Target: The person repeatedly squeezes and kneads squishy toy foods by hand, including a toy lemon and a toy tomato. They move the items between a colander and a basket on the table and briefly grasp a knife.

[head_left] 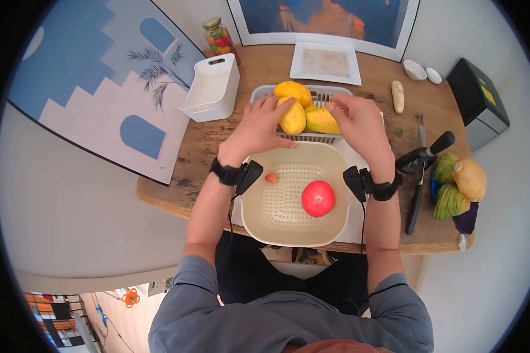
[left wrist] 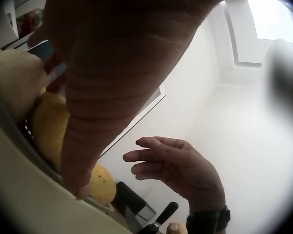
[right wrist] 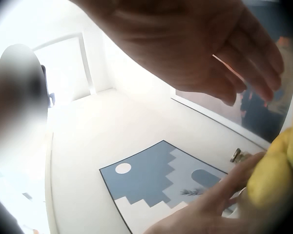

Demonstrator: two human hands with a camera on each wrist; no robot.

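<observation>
Yellow mangoes lie in a grey slotted basket point(head_left: 335, 90) at the table's middle: a rear mango point(head_left: 294, 90), a front mango point(head_left: 292, 119) and a speckled, greenish-yellow mango point(head_left: 322, 121) on the right. My left hand point(head_left: 258, 128) reaches over the basket's left side, fingertips at the front mango, thumb stretched out toward the cream colander. Above the basket's right end hovers my right hand point(head_left: 362, 125), its fingers loosely bent beside the speckled mango; in the left wrist view that right hand point(left wrist: 178, 170) holds nothing. The cream colander point(head_left: 259, 220) contains a red tomato point(head_left: 318, 200) and a small reddish piece point(head_left: 271, 178).
A white bin point(head_left: 209, 94) and a glass jar point(head_left: 218, 36) stand at back left, a white square plate point(head_left: 325, 63) behind the basket. On the right lie a black-handled knife point(head_left: 416, 206), green and tan vegetables point(head_left: 451, 202) and a pale root point(head_left: 398, 97), near a black box point(head_left: 480, 97).
</observation>
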